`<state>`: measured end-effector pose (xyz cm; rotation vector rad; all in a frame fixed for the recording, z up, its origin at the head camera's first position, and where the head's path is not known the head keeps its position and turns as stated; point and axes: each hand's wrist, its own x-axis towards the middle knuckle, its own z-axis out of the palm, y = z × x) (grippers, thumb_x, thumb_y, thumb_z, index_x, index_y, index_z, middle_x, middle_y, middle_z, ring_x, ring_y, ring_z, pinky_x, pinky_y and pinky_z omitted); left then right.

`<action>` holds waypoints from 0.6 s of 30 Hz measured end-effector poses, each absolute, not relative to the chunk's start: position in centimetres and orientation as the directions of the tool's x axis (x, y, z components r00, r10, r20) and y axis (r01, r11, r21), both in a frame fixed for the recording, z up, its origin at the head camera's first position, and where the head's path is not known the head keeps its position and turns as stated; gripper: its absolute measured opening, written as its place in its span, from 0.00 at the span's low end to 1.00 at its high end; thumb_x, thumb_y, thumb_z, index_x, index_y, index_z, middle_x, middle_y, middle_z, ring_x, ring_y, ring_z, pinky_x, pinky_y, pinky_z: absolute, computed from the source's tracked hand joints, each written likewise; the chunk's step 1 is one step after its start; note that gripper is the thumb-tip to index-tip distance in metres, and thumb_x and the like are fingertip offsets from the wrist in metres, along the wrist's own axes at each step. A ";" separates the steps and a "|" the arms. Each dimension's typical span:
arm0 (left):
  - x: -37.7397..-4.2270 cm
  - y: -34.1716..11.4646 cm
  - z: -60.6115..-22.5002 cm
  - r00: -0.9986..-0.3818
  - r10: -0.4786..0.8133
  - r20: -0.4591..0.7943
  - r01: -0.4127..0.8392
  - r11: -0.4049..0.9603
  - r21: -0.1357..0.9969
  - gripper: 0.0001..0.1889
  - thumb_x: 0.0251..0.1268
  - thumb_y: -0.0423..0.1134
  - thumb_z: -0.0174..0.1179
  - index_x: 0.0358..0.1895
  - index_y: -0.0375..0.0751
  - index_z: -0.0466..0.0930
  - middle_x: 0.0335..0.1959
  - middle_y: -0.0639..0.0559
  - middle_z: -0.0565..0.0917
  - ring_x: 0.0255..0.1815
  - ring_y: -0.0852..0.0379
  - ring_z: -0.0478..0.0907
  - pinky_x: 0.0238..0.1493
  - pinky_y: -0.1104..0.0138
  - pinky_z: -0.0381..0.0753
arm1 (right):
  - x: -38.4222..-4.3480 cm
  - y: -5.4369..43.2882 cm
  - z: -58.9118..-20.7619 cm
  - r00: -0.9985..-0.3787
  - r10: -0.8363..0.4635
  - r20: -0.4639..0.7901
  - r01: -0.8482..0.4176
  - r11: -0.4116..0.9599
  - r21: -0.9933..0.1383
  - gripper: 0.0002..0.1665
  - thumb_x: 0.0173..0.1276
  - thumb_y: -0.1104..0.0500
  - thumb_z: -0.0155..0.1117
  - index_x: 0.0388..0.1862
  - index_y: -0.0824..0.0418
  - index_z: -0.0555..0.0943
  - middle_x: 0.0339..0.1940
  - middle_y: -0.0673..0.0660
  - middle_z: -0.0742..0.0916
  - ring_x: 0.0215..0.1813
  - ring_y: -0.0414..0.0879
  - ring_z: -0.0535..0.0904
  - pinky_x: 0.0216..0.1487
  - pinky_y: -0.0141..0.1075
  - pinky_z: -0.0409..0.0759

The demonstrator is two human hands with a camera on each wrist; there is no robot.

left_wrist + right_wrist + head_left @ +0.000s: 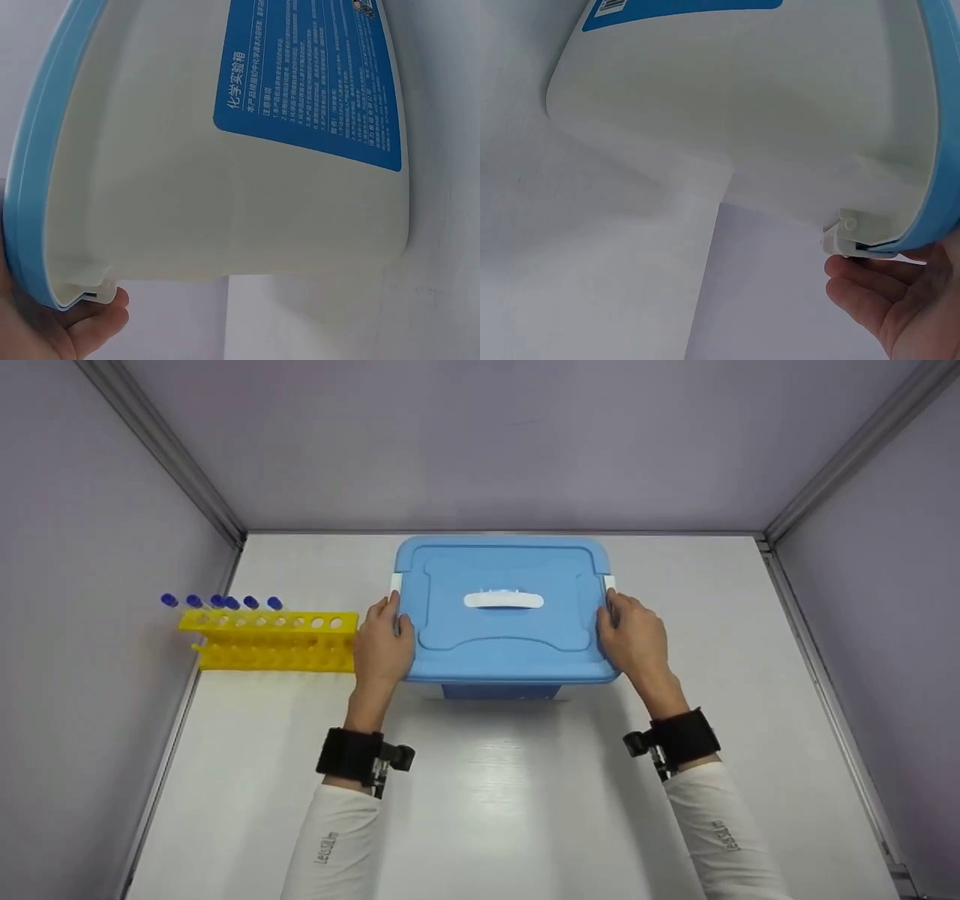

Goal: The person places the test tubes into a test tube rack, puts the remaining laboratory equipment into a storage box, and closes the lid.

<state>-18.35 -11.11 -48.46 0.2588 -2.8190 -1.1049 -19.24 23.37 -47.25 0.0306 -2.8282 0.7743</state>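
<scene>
A storage box with a light blue lid [506, 630] and a whitish body [165, 195] stands on the white table. A white handle [503, 600] lies on top of the lid, which sits on the box. My left hand [383, 649] grips the box's left side, thumb on the lid's edge and fingertips at the white latch [103, 291]. On the opposite side, my right hand [637, 637] holds the edge in the same way, its fingertips against the right latch [844, 241]. The blue label [315, 82] on the front carries white print.
To the left of the box, close by my left hand, is a yellow test tube rack [277, 658] with several blue-capped tubes [232, 603] in it. Grey panels [495, 450] enclose the table at the back and sides.
</scene>
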 end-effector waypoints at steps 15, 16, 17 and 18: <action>-17.8 -13.7 -46.3 -0.959 -0.199 0.201 -0.056 0.830 0.555 0.21 0.76 0.44 0.50 0.64 0.38 0.78 0.58 0.39 0.84 0.51 0.42 0.85 0.49 0.55 0.86 | -17.2 26.8 -46.2 -0.907 -0.098 0.409 -0.281 0.865 -0.417 0.14 0.70 0.61 0.62 0.47 0.69 0.86 0.41 0.66 0.91 0.42 0.60 0.89 0.41 0.52 0.86; -17.7 -14.1 -46.2 -0.954 -0.188 0.235 -0.033 0.841 0.540 0.21 0.76 0.44 0.50 0.64 0.39 0.78 0.59 0.40 0.84 0.52 0.42 0.85 0.50 0.55 0.86 | -17.1 27.3 -46.1 -0.899 -0.109 0.424 -0.299 0.862 -0.410 0.13 0.70 0.62 0.63 0.47 0.69 0.86 0.41 0.66 0.91 0.42 0.60 0.89 0.41 0.52 0.86; -17.6 -14.4 -46.2 -0.947 -0.174 0.271 -0.008 0.853 0.521 0.21 0.76 0.44 0.51 0.64 0.39 0.78 0.60 0.40 0.83 0.55 0.41 0.84 0.52 0.54 0.85 | -17.0 27.7 -46.1 -0.889 -0.120 0.441 -0.316 0.860 -0.401 0.13 0.69 0.63 0.63 0.47 0.69 0.86 0.41 0.66 0.91 0.42 0.61 0.89 0.42 0.52 0.86; -17.5 -14.7 -46.2 -0.940 -0.157 0.304 0.019 0.864 0.503 0.21 0.76 0.44 0.51 0.64 0.39 0.77 0.61 0.40 0.83 0.57 0.41 0.83 0.54 0.54 0.85 | -16.9 28.2 -46.0 -0.879 -0.129 0.458 -0.329 0.860 -0.391 0.13 0.69 0.63 0.63 0.47 0.69 0.86 0.41 0.66 0.91 0.43 0.61 0.89 0.42 0.52 0.86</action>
